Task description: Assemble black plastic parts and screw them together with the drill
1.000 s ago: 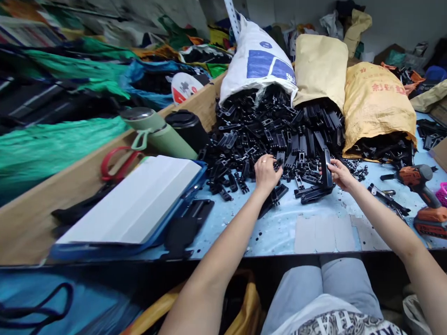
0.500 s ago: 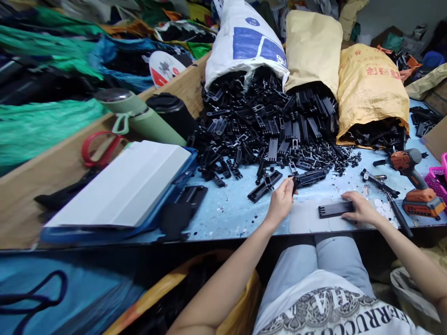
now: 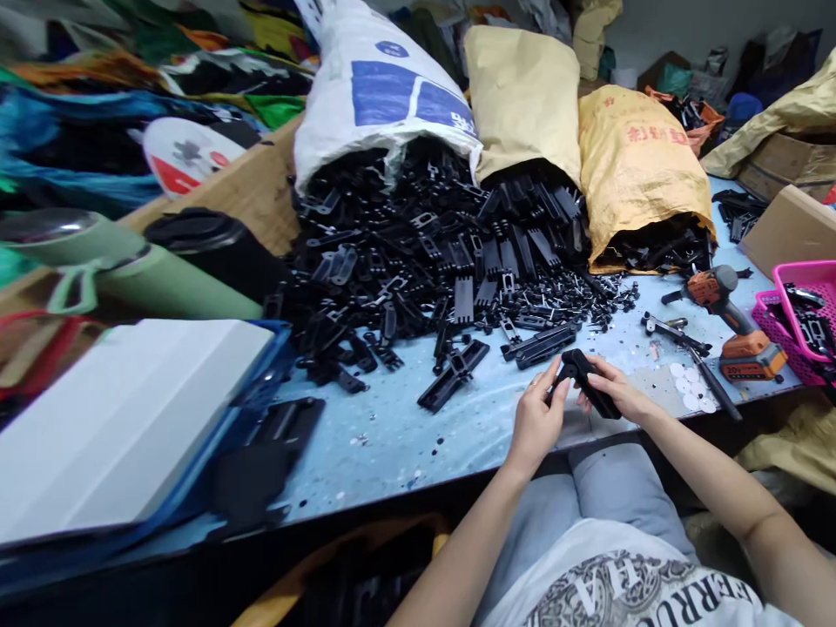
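Note:
Above the front edge of the table, my right hand (image 3: 617,389) grips a long black plastic part (image 3: 596,389), tilted down to the right. My left hand (image 3: 539,422) is closed at its upper left end, pinching a small black piece (image 3: 567,372) against it. Whether the two pieces are joined, I cannot tell. Just beyond my hands lies a black assembled bracket (image 3: 541,345). Another bracket with a crosspiece (image 3: 454,376) rests farther left on the blue tabletop (image 3: 385,435).
A heap of black plastic parts (image 3: 418,261) spills from a white sack (image 3: 385,96) and a beige sack (image 3: 522,96). On the right are a cordless drill (image 3: 731,322), a black-handled tool (image 3: 711,379) and a pink basket (image 3: 810,274). A green bottle (image 3: 176,274) lies left.
My right hand has lifted the long black part off the table and brought it to my left hand. A bracket near my left hand now lies free. The view has swung right.

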{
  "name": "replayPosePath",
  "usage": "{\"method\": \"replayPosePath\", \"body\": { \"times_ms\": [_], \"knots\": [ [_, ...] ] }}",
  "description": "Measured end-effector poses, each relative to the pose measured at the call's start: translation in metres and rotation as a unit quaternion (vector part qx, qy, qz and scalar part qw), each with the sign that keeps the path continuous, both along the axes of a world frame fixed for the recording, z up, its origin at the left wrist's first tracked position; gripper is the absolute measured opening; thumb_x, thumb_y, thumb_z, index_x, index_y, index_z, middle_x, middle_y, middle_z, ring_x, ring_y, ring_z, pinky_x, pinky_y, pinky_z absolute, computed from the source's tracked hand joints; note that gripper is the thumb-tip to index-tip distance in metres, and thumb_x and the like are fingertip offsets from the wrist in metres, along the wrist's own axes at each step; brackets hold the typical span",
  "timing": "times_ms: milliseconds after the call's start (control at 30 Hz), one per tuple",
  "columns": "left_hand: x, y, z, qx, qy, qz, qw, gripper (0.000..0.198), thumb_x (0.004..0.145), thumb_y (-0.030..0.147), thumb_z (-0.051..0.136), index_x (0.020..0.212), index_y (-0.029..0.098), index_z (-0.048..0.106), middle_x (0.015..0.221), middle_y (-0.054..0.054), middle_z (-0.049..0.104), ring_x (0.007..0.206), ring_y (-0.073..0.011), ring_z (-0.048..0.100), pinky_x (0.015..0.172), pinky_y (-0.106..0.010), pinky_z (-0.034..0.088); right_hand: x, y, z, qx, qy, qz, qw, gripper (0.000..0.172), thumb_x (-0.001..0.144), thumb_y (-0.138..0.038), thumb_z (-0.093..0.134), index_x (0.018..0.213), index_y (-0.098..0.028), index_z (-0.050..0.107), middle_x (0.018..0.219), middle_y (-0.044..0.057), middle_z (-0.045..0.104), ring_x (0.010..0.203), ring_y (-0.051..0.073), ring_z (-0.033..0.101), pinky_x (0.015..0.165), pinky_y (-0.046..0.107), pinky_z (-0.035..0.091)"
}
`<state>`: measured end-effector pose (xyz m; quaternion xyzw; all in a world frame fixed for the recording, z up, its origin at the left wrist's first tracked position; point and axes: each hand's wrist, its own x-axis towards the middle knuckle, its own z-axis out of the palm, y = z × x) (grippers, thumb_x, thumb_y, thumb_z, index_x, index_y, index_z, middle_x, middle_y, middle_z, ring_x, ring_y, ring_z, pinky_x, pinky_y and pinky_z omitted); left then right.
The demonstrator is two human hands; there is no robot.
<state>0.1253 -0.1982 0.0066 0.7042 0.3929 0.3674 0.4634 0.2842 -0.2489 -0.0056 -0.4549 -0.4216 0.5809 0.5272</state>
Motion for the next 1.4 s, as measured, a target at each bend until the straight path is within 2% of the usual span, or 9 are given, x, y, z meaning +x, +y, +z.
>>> {"method": "replayPosePath", "body": {
  "times_ms": [133, 367, 500, 567, 633, 867, 1033, 1233, 1400],
  "knots": [
    [0.004, 0.003, 0.006, 0.078, 0.048, -0.022, 0.996, 0.038, 0.087, 0.036, 0.046, 0.119, 0.021, 0.059, 0.107, -0.009, 0.065, 0.100, -0.0201, 0.060, 0.088, -0.036, 0.049, 0.005, -0.001, 0.004, -0.013, -0.007, 0.000, 1.000, 0.064, 0.078, -0.050, 0.061, 0.132, -0.026, 0.036, 0.068, -0.005, 0.053, 0.048, 0.009, 0.052, 0.044, 0.020, 0.045],
    [0.007, -0.003, 0.021, 0.153, 0.093, -0.016, 0.984, 0.037, 0.090, 0.032, 0.043, 0.122, 0.021, 0.056, 0.092, -0.007, 0.063, 0.078, -0.0152, 0.060, 0.069, -0.028, 0.050, 0.019, 0.004, 0.016, 0.080, -0.178, -0.027, 0.980, 0.058, 0.081, -0.041, 0.060, 0.134, -0.027, 0.043, 0.090, 0.000, 0.061, 0.049, 0.004, 0.050, 0.049, 0.020, 0.048],
    [0.006, 0.001, 0.029, 0.198, 0.094, -0.003, 0.976, 0.036, 0.090, 0.032, 0.042, 0.122, 0.021, 0.056, 0.091, -0.007, 0.061, 0.075, -0.0140, 0.060, 0.065, -0.025, 0.048, 0.025, 0.003, 0.023, 0.170, -0.306, -0.029, 0.936, 0.053, 0.082, -0.042, 0.060, 0.131, -0.026, 0.050, 0.119, 0.006, 0.060, 0.085, 0.015, 0.063, 0.081, 0.031, 0.052],
    [0.005, 0.006, 0.031, 0.218, 0.089, -0.013, 0.972, 0.035, 0.091, 0.033, 0.042, 0.120, 0.021, 0.058, 0.089, -0.006, 0.061, 0.075, -0.0141, 0.060, 0.065, -0.025, 0.048, 0.025, 0.001, 0.025, 0.200, -0.345, -0.034, 0.917, 0.053, 0.083, -0.042, 0.059, 0.132, -0.025, 0.050, 0.123, 0.007, 0.059, 0.108, 0.020, 0.058, 0.096, 0.036, 0.045],
    [0.005, 0.011, 0.031, 0.232, 0.081, -0.030, 0.969, 0.035, 0.090, 0.033, 0.042, 0.118, 0.022, 0.059, 0.087, -0.005, 0.062, 0.076, -0.0143, 0.061, 0.066, -0.025, 0.049, 0.025, -0.001, 0.025, 0.208, -0.364, -0.041, 0.907, 0.055, 0.084, -0.042, 0.057, 0.135, -0.024, 0.046, 0.124, 0.007, 0.059, 0.114, 0.020, 0.055, 0.100, 0.037, 0.042],
    [0.005, 0.006, 0.019, 0.266, 0.061, -0.085, 0.958, 0.033, 0.090, 0.030, 0.043, 0.118, 0.021, 0.059, 0.085, -0.005, 0.063, 0.076, -0.0153, 0.062, 0.068, -0.026, 0.051, 0.030, -0.012, 0.025, 0.210, -0.389, -0.001, 0.897, 0.051, 0.085, -0.043, 0.056, 0.132, -0.024, 0.050, 0.103, 0.006, 0.067, 0.091, 0.017, 0.063, 0.086, 0.033, 0.050],
    [0.021, -0.014, 0.020, 0.287, -0.005, 0.046, 0.957, 0.038, 0.091, 0.023, 0.041, 0.127, 0.018, 0.051, 0.099, -0.010, 0.062, 0.087, -0.0165, 0.061, 0.074, -0.028, 0.052, 0.009, -0.017, 0.026, 0.192, -0.342, -0.136, 0.910, 0.049, 0.091, -0.042, 0.046, 0.137, -0.025, 0.044, 0.103, 0.007, 0.064, 0.081, 0.016, 0.062, 0.077, 0.034, 0.053],
    [0.020, -0.010, 0.028, 0.310, -0.018, -0.030, 0.950, 0.038, 0.090, 0.019, 0.043, 0.127, 0.019, 0.051, 0.095, -0.008, 0.063, 0.085, -0.0147, 0.061, 0.074, -0.027, 0.052, 0.009, -0.017, 0.038, 0.274, -0.355, -0.109, 0.887, 0.047, 0.088, -0.039, 0.054, 0.132, -0.025, 0.050, 0.103, 0.007, 0.064, 0.086, 0.017, 0.061, 0.082, 0.034, 0.052],
    [0.025, -0.015, 0.034, 0.313, -0.037, 0.006, 0.949, 0.038, 0.089, 0.018, 0.045, 0.127, 0.019, 0.051, 0.101, -0.009, 0.063, 0.089, -0.0160, 0.060, 0.077, -0.028, 0.051, -0.005, -0.019, 0.029, 0.222, -0.287, -0.175, 0.915, 0.050, 0.090, -0.043, 0.048, 0.137, -0.026, 0.043, 0.101, 0.007, 0.062, 0.056, 0.009, 0.053, 0.059, 0.027, 0.053]
  ]
}}
